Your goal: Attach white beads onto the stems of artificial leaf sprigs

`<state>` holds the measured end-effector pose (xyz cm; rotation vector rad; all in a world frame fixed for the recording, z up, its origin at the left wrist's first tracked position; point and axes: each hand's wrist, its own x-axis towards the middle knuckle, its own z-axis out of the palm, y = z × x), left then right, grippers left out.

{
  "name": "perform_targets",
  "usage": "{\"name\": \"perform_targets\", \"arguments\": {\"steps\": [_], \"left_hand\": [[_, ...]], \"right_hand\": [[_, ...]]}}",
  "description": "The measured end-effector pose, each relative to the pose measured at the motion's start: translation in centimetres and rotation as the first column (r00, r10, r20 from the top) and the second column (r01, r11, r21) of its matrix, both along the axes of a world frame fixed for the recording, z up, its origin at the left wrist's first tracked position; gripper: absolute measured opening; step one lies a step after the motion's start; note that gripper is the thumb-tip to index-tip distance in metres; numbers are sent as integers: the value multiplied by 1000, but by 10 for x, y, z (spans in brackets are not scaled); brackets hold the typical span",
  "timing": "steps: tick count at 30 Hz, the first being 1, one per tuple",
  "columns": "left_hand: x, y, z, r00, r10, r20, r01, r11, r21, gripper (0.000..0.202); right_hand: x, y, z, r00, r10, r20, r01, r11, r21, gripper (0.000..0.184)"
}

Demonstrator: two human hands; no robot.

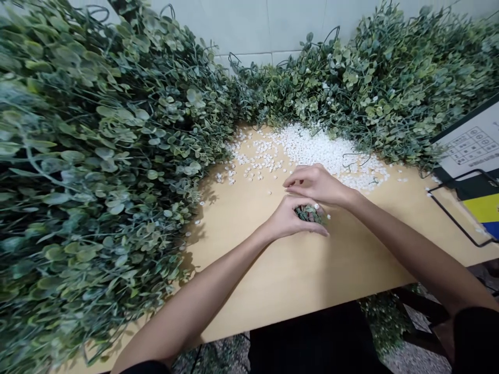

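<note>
My left hand (290, 218) is curled around a small bunch of artificial green leaves (306, 213) just above the table. A small white piece (316, 206) shows among these leaves, by the palm. Over the left hand's fingers, my right hand (315, 183) has its fingers bent and drawn close together, pointing left. Whatever is between the right fingertips is too small or hidden to name. Behind the hands, a heap of small white plastic pieces (312, 148) is spread over the tabletop (241, 234), with loose ones scattered to the left.
Large piles of artificial foliage (117, 156) crowd the left side. More greenery (370, 88) lines the back and right, against a tiled wall (241, 26). A printed box (473, 150) and a black wire frame (454, 215) are at the right edge.
</note>
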<state>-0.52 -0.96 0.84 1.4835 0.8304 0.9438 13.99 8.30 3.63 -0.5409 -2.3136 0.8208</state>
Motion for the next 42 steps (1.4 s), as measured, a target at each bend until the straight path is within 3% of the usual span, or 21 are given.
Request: {"name": "perform_targets", "arguments": {"steps": [6,10,13,16,20,25,31,34,42], "left_hand": [[0,-1,3,1000,-17,16,18,1000,-23,37],[-1,0,3,1000,-4,13,5,998,-65,37],[-1,1,0,1000,-10,19,12,995,-98,38],[-1,4,-4,994,45,104,-32,991,-128,38],[0,7,-6,960,97,263,-52,984,-172,37],[3,7,-3,895,161,415,-42,959,-280,44],[0,14,-13,901,312,302,-240,937,-254,44],[-3,16,-15,892,371,257,-318,921,-226,48],[2,13,-7,905,369,213,-314,916,-251,43]], "right_hand": [[-46,20,-6,985,145,95,-125,973,-193,22],[-53,23,-16,979,180,97,-159,968,-195,18],[-46,21,-17,988,137,68,-123,976,-182,15],[-30,18,-12,1000,3,-10,-4,980,-197,12],[4,11,-1,976,-199,-89,174,956,-237,8],[44,-2,-1,946,-313,-91,280,923,-263,7],[58,-15,-18,865,-396,-307,173,810,-560,21],[56,-17,-24,840,-397,-370,107,789,-606,28],[55,-22,-24,840,-399,-367,50,730,-681,35]]}}
